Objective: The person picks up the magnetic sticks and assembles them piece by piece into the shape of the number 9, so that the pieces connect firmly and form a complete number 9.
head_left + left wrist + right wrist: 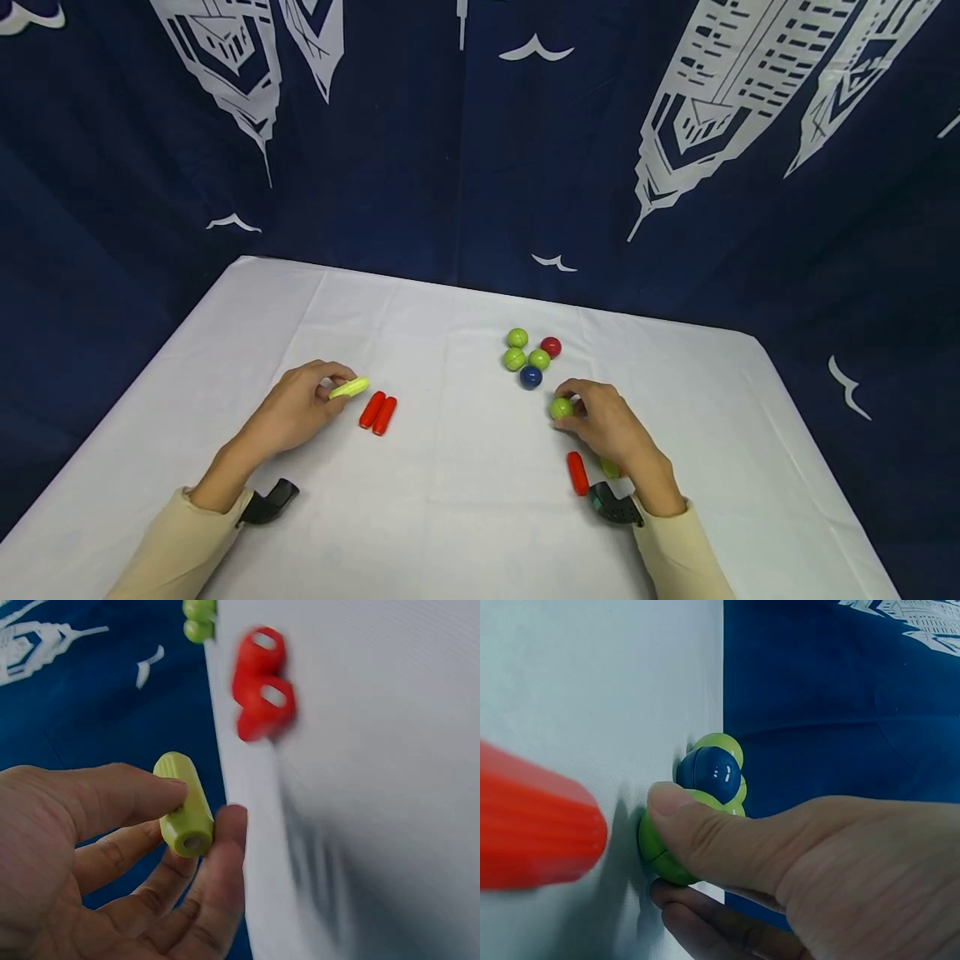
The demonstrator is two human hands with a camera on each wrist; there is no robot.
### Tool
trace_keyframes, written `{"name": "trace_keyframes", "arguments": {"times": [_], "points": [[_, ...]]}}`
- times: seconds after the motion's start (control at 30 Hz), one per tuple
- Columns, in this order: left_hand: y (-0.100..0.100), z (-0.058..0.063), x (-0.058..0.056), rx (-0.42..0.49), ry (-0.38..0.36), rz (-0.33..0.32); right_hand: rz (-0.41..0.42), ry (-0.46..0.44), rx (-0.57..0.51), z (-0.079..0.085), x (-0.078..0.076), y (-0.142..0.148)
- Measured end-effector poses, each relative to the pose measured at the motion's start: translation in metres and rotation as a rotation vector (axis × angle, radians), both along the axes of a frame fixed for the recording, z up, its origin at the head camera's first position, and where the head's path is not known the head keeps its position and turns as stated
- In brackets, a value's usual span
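My left hand (pixel 300 404) pinches a small yellow cylinder (pixel 349 387) between thumb and fingers; in the left wrist view its end shows a round hole. Just right of that hand, two red cylinders (pixel 378 415) lie side by side on the white cloth. On the other side, my right hand (pixel 611 421) grips a green ball (pixel 560 407) by thumb and fingertips, at or close above the cloth. Beyond it sits a cluster of several green balls (pixel 514 359), a blue ball (pixel 531 377) and a dark red ball (pixel 551 347).
Below my right wrist lies another red cylinder (pixel 577 473), beside a yellow-green piece (pixel 610 468) partly hidden by the arm. The white-covered table (pixel 465 533) ends at a dark blue printed curtain (pixel 405 183). Each wrist wears a black camera.
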State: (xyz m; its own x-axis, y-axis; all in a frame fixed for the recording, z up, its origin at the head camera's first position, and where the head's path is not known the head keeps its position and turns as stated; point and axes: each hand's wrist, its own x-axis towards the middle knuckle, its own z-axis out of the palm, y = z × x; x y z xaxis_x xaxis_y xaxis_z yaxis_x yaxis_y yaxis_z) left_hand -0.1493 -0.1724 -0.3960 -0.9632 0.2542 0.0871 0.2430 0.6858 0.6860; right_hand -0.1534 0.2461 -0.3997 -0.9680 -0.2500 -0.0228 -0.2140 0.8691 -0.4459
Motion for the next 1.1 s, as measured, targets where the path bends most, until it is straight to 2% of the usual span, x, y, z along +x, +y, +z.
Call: {"name": "trace_keyframes", "arguments": {"times": [0.07,0.17,0.37,0.53,0.73,0.83,1.1], "points": [[0.010,0.006,-0.003,0.026,0.012,-0.029,0.008,0.002,-0.002,0.001,0.000,0.001],[0.028,0.014,-0.008,0.053,0.030,-0.107,0.022,0.014,-0.008,0.002,-0.001,0.000],[0.067,0.022,-0.016,0.114,-0.010,-0.210,0.030,0.031,-0.011,0.002,-0.005,-0.001],[0.103,0.014,-0.021,0.154,-0.027,-0.257,0.020,0.004,-0.004,0.001,-0.003,0.000],[0.147,0.007,-0.028,0.175,-0.139,-0.292,0.012,0.000,0.010,-0.001,-0.002,0.002],[0.166,0.004,-0.031,0.160,-0.165,-0.288,0.012,-0.006,0.010,-0.001,-0.003,0.001],[0.194,-0.009,-0.029,0.176,-0.178,-0.303,0.009,-0.020,-0.009,-0.001,-0.001,0.002]]}}
